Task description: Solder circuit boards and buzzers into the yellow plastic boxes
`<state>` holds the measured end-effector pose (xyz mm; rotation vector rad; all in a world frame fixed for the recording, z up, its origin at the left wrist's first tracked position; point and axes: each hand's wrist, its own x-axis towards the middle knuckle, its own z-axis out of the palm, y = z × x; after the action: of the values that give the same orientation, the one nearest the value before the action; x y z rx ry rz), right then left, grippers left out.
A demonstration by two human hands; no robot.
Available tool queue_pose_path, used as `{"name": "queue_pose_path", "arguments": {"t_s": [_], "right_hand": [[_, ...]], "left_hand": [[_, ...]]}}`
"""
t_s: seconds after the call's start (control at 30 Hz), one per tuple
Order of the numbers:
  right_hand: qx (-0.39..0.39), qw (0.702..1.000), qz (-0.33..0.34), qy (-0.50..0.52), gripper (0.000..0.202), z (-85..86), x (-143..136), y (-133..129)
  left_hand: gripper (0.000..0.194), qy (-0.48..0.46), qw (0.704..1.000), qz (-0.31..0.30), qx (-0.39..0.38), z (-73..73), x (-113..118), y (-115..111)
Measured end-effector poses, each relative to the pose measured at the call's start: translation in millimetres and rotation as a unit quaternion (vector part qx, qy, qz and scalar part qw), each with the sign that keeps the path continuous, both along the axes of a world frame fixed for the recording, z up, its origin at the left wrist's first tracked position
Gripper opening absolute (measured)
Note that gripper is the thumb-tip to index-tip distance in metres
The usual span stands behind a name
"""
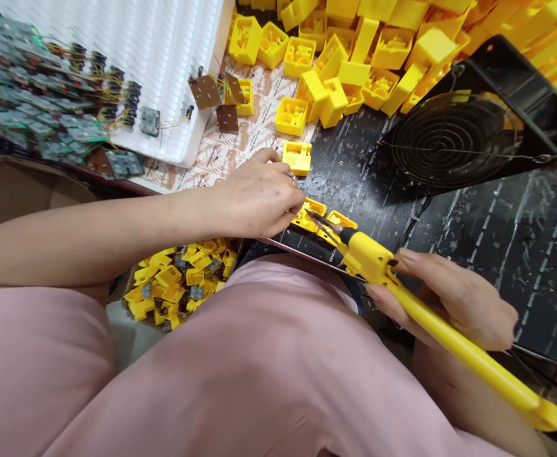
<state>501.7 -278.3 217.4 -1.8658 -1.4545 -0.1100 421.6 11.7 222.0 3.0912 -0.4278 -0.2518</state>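
Note:
My right hand (454, 292) is closed around a yellow soldering iron (373, 257). Its dark tip and a thin metal guide reach down-left into a small open yellow plastic case (315, 206). At the near edge of the bench, the fingers of my left hand (263, 193) are pinched on the left side of that case; the fingertips are partly hidden. A second yellow open case (342, 221) lies right beside it, under the iron's front end. Just beyond my left fingers sits another yellow case (297, 158) with a round pattern of small holes.
Many yellow cases (335, 101) are heaped at the back. A black fan (449, 139) stands at right on the dark mat (488, 254). Circuit boards (44, 95) with wires lie on white foam (164, 76) at left. Below the edge, a box holds finished-looking yellow parts (173, 279).

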Motion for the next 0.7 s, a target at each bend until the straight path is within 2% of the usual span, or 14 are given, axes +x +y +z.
{"name": "queue_pose_path", "arguments": {"t_s": [0.07,0.17,0.27,0.43,0.57,0.63,0.7], "right_hand": [[0.015,1.000,-0.001,0.001,0.036,-2.1,0,-2],[0.027,0.999,0.022,0.026,0.023,-4.9,-2,-4],[0.019,0.999,0.029,0.029,0.014,-4.9,-5,-2],[0.025,0.998,0.058,-0.028,0.029,-3.8,-1,8],[0.033,0.994,0.098,-0.039,0.028,0.9,2,11],[0.019,0.995,0.089,-0.029,0.025,3.7,2,7],[0.009,0.999,0.050,-0.011,0.011,4.2,0,1]], "left_hand": [[0.027,-0.042,0.999,-0.013,-0.011,-4.7,-5,1],[0.035,-0.082,0.996,-0.007,-0.030,-9.5,-11,2],[0.038,-0.110,0.994,-0.009,-0.007,-13.2,-14,1],[0.032,-0.174,0.983,-0.049,0.024,-18.7,-17,1],[0.028,-0.194,0.978,-0.063,0.044,-17.9,-17,0],[0.029,-0.188,0.979,-0.063,0.054,-16.4,-16,-1],[0.030,-0.184,0.979,-0.065,0.060,-15.4,-15,-1]]}}
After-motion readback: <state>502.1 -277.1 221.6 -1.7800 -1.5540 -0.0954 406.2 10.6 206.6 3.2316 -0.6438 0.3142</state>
